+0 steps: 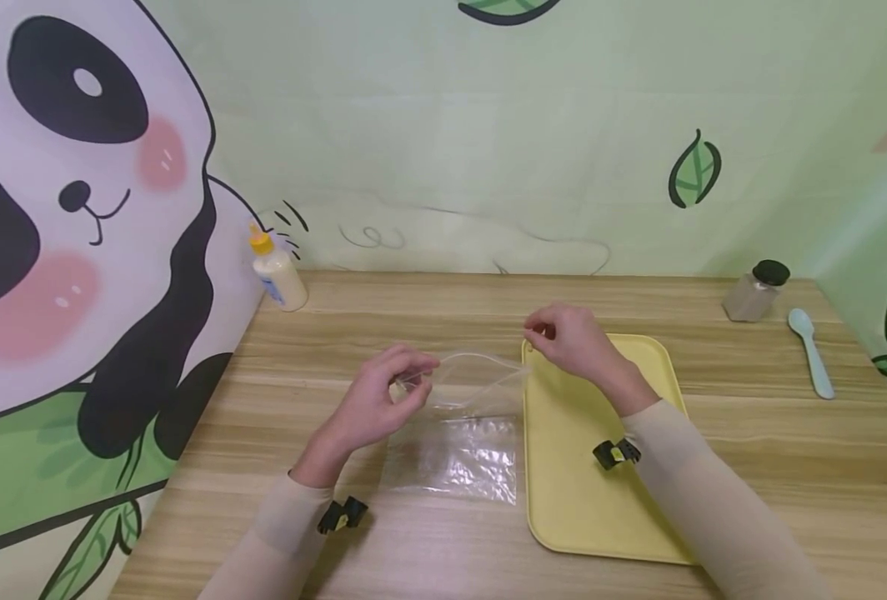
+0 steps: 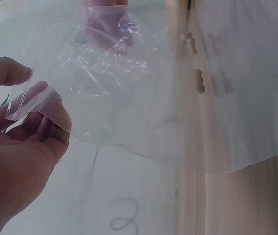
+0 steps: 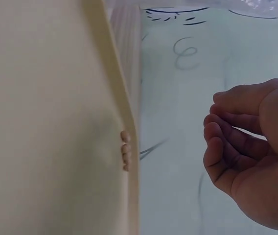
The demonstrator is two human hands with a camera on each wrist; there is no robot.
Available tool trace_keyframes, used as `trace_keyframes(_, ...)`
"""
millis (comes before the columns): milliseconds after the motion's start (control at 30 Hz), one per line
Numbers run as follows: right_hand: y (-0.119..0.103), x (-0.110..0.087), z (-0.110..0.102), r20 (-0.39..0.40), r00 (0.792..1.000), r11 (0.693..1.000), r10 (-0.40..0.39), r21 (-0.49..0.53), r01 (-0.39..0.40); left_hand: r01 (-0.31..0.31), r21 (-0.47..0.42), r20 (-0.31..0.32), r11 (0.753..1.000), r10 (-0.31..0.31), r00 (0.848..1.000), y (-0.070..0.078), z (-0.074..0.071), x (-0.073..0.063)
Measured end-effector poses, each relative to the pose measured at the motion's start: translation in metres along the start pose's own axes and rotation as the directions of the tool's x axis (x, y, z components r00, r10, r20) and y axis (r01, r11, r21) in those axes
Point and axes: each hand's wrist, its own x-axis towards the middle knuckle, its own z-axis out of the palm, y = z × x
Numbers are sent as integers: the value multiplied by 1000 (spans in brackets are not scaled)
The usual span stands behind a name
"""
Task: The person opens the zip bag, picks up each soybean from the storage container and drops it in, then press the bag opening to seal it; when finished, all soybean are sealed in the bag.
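While I watch from my distant post, the person's left hand (image 1: 372, 396) pinches one top corner of a clear zip bag (image 1: 458, 454), thumb on one side of the film and bent fingers on the other. The bag spreads to the right of that hand, its mouth gaping, its lower part nearer the person than the fingers. Its opposite top corner sits just below the right hand (image 1: 578, 342), apart from it; that hand's fingers are curled, thumb tip close to the forefinger, and I see nothing held. Beneath the right hand I have a yellow tray (image 1: 578, 500), and along its rim near those fingertips, small tan pieces (image 3: 126, 154) in a short row. Through the film beyond the left hand I make out similar rounded pieces, though I cannot tell whether they are inside the bag. Well to the right of the right hand are a black-lidded jar (image 1: 754, 292) and a pale blue spoon (image 1: 811, 354); beyond the left hand, leftward, stands a yellow-capped bottle (image 1: 282, 279).
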Motion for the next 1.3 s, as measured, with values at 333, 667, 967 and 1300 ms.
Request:
trace_keyframes(333,22,6,19,80,994,996,79,34,-82,-15,3,-2,1000,15,1000,-1,0,-1)
trace_keyframes(667,30,10,30,141,986,995,88,-63,-80,-22,9,-7,1000,22,1000,0,-1,-1)
trace_keyframes(967,32,13,32,154,987,993,53,-109,-36,-19,4,1,1000,19,1000,-1,-1,0)
trace_keyframes(1300,35,15,36,197,978,991,69,-126,-44,-17,11,5,1000,16,1000,-2,-1,0)
